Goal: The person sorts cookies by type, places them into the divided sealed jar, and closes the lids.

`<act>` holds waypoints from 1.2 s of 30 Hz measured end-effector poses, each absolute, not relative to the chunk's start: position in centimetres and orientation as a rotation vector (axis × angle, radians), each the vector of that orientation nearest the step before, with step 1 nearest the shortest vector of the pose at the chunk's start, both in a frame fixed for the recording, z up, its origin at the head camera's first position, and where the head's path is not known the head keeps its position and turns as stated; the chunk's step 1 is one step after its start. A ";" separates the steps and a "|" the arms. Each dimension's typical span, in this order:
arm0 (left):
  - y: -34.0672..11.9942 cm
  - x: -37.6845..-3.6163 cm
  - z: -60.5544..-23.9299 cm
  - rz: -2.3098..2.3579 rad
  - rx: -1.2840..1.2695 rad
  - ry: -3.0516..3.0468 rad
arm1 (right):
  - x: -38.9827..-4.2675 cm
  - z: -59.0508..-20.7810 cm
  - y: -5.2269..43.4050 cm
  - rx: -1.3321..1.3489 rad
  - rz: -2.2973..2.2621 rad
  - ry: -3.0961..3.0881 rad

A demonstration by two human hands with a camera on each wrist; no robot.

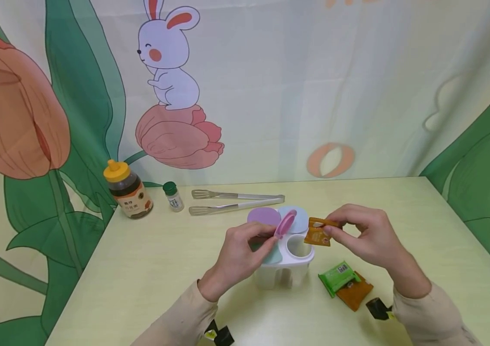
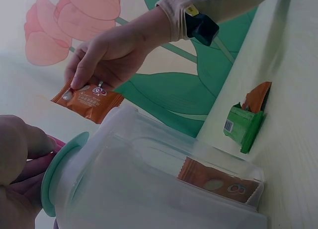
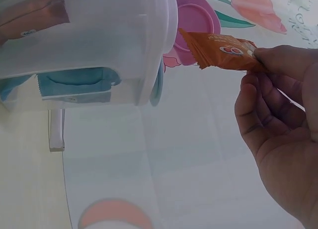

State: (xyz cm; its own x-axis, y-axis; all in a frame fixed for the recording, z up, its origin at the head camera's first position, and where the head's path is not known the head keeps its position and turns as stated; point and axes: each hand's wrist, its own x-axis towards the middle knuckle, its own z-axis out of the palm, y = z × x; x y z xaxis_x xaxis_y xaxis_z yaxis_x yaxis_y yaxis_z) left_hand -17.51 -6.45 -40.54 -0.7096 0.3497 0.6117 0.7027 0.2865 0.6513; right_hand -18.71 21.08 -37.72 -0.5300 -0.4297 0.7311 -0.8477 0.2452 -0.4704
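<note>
A white translucent container point(image 1: 281, 278) with several round colored lids stands on the table. My left hand point(image 1: 242, 250) pinches its pink lid point(image 1: 286, 224), tilted up beside an uncovered round opening point(image 1: 299, 246). To the right of that opening, my right hand point(image 1: 370, 235) pinches a small orange snack packet point(image 1: 316, 236) between thumb and fingers. Through the container wall, another orange packet point(image 2: 218, 182) shows in the left wrist view, and a blue packet point(image 3: 77, 85) in the right wrist view.
A green packet point(image 1: 338, 278) overlaps an orange-brown packet point(image 1: 355, 292) to the right of the container. Behind it lie metal tongs point(image 1: 236, 207). Farther left stand a green-capped shaker bottle point(image 1: 173, 197) and a yellow-capped honey bottle point(image 1: 130, 192). A printed curtain point(image 1: 262, 96) hangs behind the table.
</note>
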 end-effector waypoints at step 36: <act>-6.4 -17.5 -40.5 -1.378 -0.954 -2.217 | -19.0 -38.6 18.1 1.241 1.193 -2.103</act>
